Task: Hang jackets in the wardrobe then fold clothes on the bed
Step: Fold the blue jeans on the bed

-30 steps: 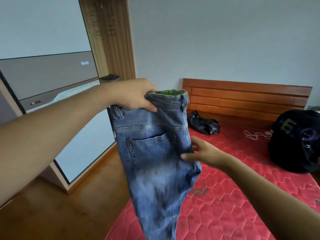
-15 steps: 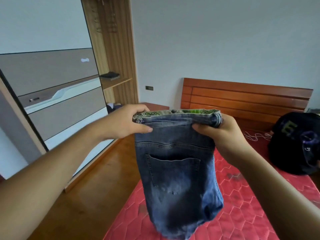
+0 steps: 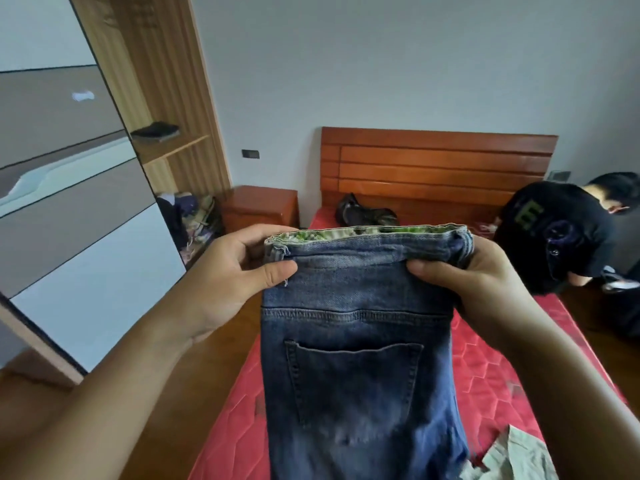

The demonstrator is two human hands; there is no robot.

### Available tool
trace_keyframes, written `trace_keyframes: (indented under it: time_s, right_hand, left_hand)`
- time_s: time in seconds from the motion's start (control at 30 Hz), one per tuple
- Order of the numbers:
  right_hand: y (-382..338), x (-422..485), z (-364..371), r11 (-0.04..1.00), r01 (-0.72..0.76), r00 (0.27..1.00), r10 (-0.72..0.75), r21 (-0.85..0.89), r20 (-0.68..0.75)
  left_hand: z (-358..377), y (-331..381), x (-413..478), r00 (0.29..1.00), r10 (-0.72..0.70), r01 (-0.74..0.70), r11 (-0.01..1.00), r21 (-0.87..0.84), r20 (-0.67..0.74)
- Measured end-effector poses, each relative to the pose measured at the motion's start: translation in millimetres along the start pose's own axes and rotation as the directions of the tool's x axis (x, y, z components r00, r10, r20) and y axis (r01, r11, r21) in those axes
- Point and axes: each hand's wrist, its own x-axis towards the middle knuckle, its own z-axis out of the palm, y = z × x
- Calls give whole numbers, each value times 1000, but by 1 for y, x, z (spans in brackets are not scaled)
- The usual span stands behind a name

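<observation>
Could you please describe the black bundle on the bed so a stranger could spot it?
Find the wooden headboard. On the red mattress right below it lies the black bundle, glossy and crumpled, unlike the blue jeans nearer the camera.

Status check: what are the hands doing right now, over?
Holding jeans waistband, left hand and right hand. Hanging over red bed. Possibly in the way: pale garment below.

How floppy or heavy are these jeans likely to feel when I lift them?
Probably floppy: the jeans hang limp below the waistband that the left hand and right hand pinch. Likely heavyish for cloth: the denim looks thick. Unlikely to slip: coarse weave.
</observation>
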Motion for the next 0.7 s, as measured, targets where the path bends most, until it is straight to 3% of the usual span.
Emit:
trace_keyframes:
  time_s: [0.07,0.13,0.23,0.3,0.53,0.7]
  right_hand:
    - [31,-1,-15,992,-80,997,81,-94,2]
    - [64,-4,-29,947,-131,991,135,-295,-6]
    - [119,-5,-48,690,-158,979,204,-706,-20]
    - [153,-7,-53,532,-168,953,303,-830,2]
    - [279,-1,-42,616,-570,763,643,-543,-72]
    - [368,86,-38,661,-666,738,652,-346,-174]
  left_hand:
    - [12,-24,6,999,-48,45,986,158,11]
    - [25,-50,8,995,-96,89,944,318,7]
    - [46,-106,11,979,-202,185,771,610,-42]
    - [60,-145,13,953,-298,252,694,674,-49]
    - [95,-258,31,843,-536,495,733,466,-51]
    - [82,-356,116,853,-510,514,781,354,-111]
